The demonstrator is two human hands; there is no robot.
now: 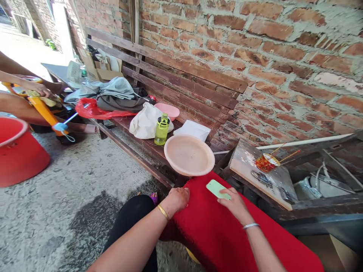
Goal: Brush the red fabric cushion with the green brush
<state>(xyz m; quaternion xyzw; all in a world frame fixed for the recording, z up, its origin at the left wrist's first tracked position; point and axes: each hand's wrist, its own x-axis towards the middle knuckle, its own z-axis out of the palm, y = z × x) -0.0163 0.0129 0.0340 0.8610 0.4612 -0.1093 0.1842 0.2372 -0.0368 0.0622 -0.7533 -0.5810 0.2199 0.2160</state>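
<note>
A red cloth (pixel 221 230) with a fuzzy surface stretches across in front of me. My left hand (pixel 179 198) is closed at its left edge, with the fingers curled on the cloth. In my right hand (pixel 233 202) is a pale green flat plate (pixel 217 188) with rounded corners, pinched between thumb and fingers just above the cloth; I cannot make out its exact kind. Beyond the cloth's far end, a wide pinkish basin (pixel 189 155) rests on the bench, near both hands.
A wooden bench (pixel 133 151) carries a green bottle (pixel 161 130), white bag (pixel 143 122), pink bowl (pixel 168 110) and folded clothes (pixel 116 92). At right, a board (pixel 244 162) holds a red cup (pixel 266 162) and padlocks (pixel 261 177). Left are a red bucket (pixel 22 155) and another person's hand (pixel 39 88).
</note>
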